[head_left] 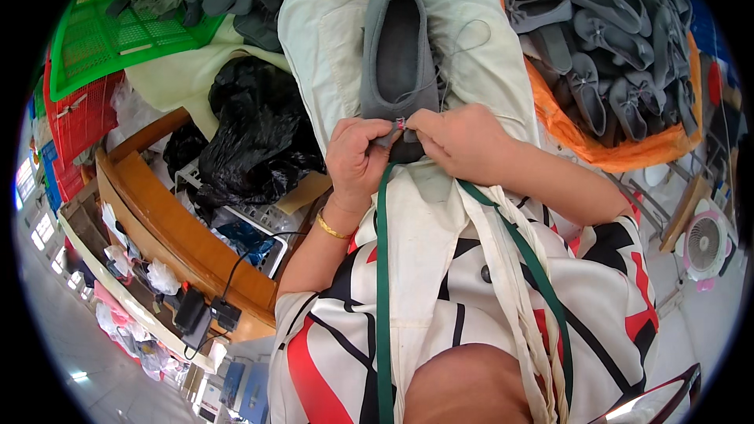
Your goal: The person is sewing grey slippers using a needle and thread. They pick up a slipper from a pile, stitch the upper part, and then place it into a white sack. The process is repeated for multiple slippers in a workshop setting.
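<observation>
A grey slip-on shoe (399, 55) lies on the off-white cloth over my lap, its opening facing up and its toe toward me. At the toe is a small grey bow (382, 140) with a shiny pinkish-red ornament (400, 123). My left hand (355, 159) pinches the bow from the left. From the right, my right hand (459, 137) is closed with its fingertips against the ornament and the bow's edge; whether a needle is between them is hidden. A thin dark thread (469, 49) loops from the toe over the cloth on the right.
An orange sack (613, 159) full of grey shoes with bows stands at the far right. Left are a black plastic bag (251, 129), a curved wooden chair (169, 212) and a green crate (118, 23). More dark grey pieces (236, 0) lie beyond. A fan (704, 243) stands right.
</observation>
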`<state>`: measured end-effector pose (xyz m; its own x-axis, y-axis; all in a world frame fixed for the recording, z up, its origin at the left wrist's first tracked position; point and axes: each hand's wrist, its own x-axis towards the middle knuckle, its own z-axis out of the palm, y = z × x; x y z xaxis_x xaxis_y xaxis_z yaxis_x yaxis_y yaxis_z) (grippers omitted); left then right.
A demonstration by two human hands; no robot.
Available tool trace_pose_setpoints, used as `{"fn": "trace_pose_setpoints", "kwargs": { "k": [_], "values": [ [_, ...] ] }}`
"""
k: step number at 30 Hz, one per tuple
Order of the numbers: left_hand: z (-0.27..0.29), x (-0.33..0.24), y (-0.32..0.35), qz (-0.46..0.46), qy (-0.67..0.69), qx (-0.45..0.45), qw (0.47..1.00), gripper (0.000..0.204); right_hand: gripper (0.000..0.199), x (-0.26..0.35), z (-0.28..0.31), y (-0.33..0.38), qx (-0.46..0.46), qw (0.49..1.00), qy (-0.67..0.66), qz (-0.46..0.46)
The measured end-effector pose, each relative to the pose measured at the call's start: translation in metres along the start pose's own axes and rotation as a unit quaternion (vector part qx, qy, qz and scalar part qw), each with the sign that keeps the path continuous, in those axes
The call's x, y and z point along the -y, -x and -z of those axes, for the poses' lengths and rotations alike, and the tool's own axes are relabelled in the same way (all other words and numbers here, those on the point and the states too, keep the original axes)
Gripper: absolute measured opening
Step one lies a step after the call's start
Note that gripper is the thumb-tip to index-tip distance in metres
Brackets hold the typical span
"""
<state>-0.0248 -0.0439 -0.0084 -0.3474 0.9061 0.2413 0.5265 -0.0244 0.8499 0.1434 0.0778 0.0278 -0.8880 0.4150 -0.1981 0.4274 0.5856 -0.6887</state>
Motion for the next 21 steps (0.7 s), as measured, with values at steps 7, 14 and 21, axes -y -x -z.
{"fn": "trace_pose_setpoints", "kwargs": {
  "k": [7, 14, 21],
  "values": [
    [-0.004, 0.000, 0.002, -0.023, 0.004, -0.014, 1.000, 0.022, 0.014, 0.002, -0.014, -0.011, -0.071, 0.995, 0.017, 0.072],
    [0.000, -0.012, 0.003, 0.010, -0.064, -0.015, 0.998, 0.027, 0.012, -0.006, -0.024, -0.007, -0.105, 0.992, -0.002, 0.067],
    [0.002, 0.001, 0.008, -0.012, -0.023, 0.010, 1.000, 0.031, 0.014, 0.003, -0.013, -0.013, -0.070, 0.976, -0.198, -0.054]
  ]
}}
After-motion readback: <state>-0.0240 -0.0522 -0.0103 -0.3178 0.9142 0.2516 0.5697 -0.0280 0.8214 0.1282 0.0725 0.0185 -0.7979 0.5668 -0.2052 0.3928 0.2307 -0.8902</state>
